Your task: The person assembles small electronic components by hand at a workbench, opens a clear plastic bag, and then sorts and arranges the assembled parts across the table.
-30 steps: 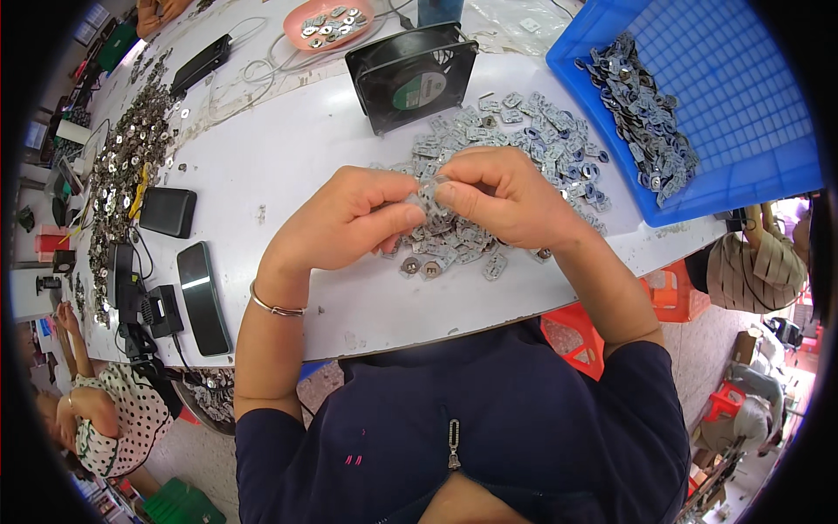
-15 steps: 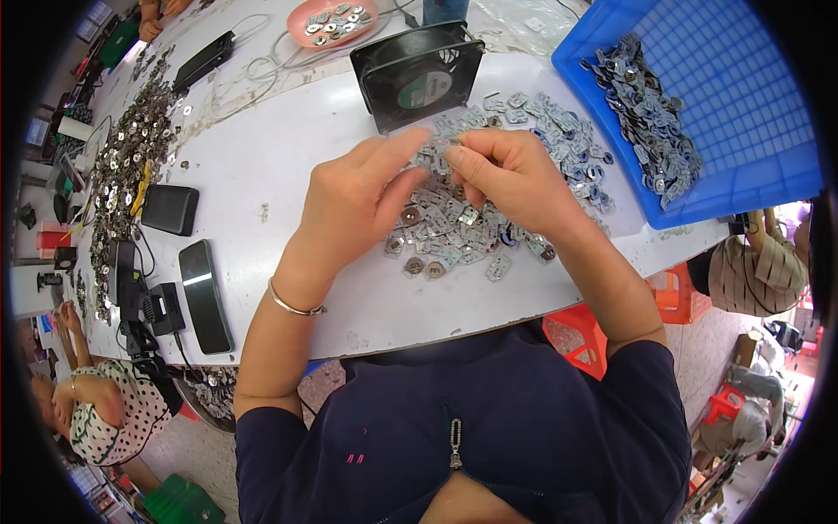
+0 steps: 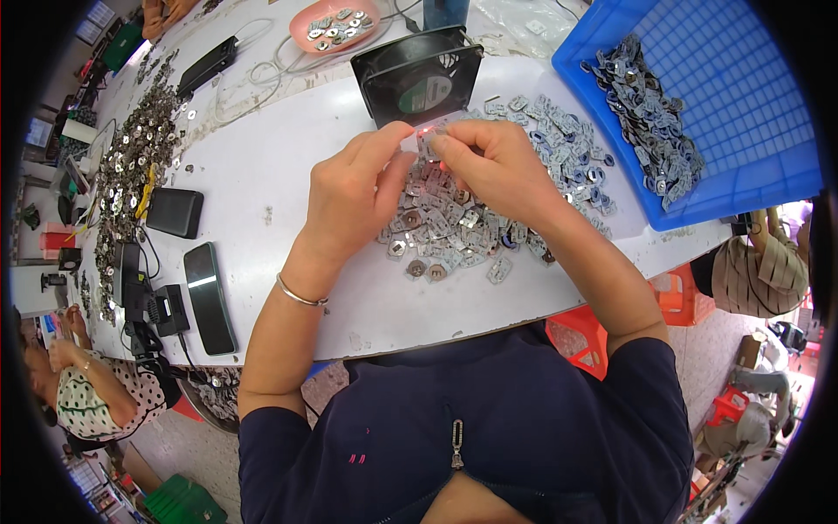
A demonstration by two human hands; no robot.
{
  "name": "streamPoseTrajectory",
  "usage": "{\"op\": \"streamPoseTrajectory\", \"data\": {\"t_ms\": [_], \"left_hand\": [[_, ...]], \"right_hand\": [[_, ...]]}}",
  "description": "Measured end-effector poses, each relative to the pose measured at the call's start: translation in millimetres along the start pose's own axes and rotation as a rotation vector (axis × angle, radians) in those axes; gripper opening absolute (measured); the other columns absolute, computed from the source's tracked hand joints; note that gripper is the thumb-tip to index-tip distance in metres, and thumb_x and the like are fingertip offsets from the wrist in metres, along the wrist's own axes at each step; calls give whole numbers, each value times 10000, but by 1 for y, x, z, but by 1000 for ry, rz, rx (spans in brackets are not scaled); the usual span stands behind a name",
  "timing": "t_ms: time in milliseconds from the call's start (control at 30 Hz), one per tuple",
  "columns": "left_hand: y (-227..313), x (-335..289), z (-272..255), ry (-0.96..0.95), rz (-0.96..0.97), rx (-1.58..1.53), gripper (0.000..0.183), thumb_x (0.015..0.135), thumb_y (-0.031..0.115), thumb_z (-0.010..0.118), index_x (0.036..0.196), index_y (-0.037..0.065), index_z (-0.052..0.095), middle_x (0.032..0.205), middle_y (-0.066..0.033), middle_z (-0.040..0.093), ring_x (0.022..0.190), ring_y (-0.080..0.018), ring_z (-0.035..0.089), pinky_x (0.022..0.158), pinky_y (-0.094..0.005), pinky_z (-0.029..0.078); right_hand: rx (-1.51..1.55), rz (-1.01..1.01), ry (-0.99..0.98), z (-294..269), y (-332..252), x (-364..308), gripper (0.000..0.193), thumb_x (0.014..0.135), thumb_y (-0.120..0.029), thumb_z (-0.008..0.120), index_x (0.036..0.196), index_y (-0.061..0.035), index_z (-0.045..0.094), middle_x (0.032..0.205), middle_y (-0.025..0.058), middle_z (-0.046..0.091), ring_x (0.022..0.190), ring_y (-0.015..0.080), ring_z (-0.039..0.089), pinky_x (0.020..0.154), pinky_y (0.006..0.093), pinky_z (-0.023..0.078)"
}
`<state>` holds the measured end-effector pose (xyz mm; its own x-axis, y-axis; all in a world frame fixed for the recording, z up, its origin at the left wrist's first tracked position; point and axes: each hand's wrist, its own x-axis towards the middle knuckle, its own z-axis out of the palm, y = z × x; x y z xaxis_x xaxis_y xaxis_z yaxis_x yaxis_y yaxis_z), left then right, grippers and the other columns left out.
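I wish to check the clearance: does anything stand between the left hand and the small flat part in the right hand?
Nothing visible stands between the left hand and the small flat part; the black square fan stands farther off.

A small flat grey metal part (image 3: 426,143) is catching red light in the right hand (image 3: 496,164), while similar parts (image 3: 429,215) are lying heaped beneath.

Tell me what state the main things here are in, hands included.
Left hand: grip open, near the small part; touching or not, unclear
Right hand: grip pinched shut on the small part
Small part: held up, reddish light on it
Pile: loose, heaped
Crate: open-topped, partly filled
Bowl: open, partly filled
Phone: face up, screen dark
Fan: upright; spinning or not, unclear
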<state>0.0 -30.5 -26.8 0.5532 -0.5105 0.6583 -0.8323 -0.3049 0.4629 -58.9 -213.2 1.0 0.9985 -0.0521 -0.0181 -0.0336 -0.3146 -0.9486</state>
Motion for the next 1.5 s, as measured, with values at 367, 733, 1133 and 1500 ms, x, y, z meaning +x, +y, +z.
{"op": "streamPoseTrajectory", "data": {"t_ms": [367, 733, 1133, 1500], "left_hand": [[7, -3, 3, 25, -24, -42, 241, 780, 35, 731, 1003, 32, 639, 837, -119, 673, 599, -244, 636, 526, -316, 506], [23, 4, -20, -346, -151, -213, 524, 764, 38, 759, 1255, 52, 576, 1030, -125, 671, 819, -214, 657, 698, -294, 526], [23, 2, -16, -477, -166, -351, 637, 737, 43, 763, 1327, 58, 525, 1125, -146, 662, 969, -296, 659, 848, -333, 519], [22, 15, -42, -658, -553, -551, 172, 940, 121, 595, 860, -19, 655, 626, -20, 594, 549, -62, 534, 494, -223, 432]], "right_hand": [[52, 26, 0, 3, -2, -3, 300, 928, -246, 599, 771, 6, 645, 542, 19, 519, 519, 69, 485, 489, 289, 395], [-177, -229, 42, -8, 5, -29, 190, 895, -167, 606, 829, 5, 657, 698, 108, 589, 674, 214, 556, 632, 351, 441], [-204, -249, -260, 1, -1, -21, 187, 864, -143, 639, 777, 23, 647, 701, 140, 607, 626, 234, 567, 597, 356, 454], [-229, -350, -141, -10, -6, -16, 235, 873, -153, 646, 741, 34, 593, 609, 86, 517, 569, 147, 480, 541, 326, 392]]}}
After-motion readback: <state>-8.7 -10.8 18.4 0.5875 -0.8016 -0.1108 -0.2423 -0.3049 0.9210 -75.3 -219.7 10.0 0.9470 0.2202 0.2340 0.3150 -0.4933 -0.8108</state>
